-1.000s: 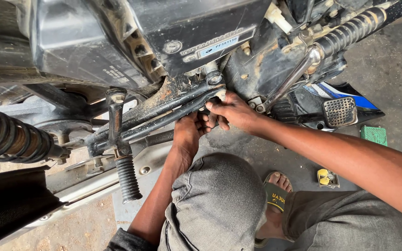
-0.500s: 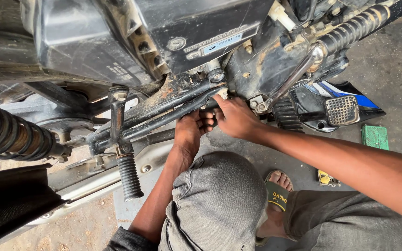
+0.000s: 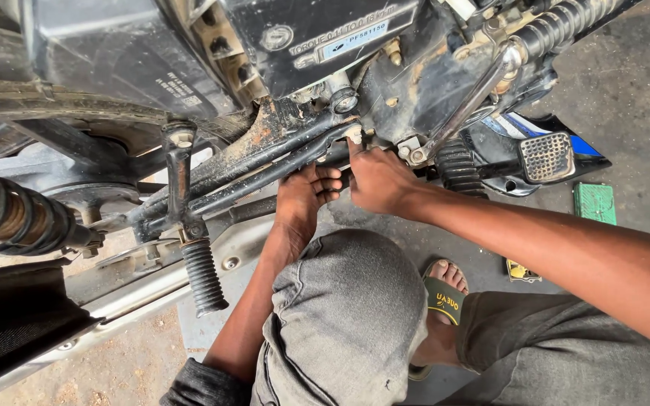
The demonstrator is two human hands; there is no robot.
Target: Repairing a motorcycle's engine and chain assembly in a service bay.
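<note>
Black frame tube of a motorcycle, muddy and rusty, runs diagonally under the engine block, upper middle of view. Left hand reaches up from below, palm against the tube, fingers curled up around its underside, gripping it. Right hand just beside it to the right, thumb pressed up at a small bolt or bracket where the tube meets the engine case; fingers bent, whether they pinch anything cannot be told. The two hands nearly touch.

Footpeg with ribbed rubber hangs down left of the left forearm. Coil spring shock at far left. Second ribbed peg and a brake pedal with a studded pad sit right of the right hand. Person's grey-trousered knee below the hands, sandalled foot on the concrete floor. Green box on floor at right edge.
</note>
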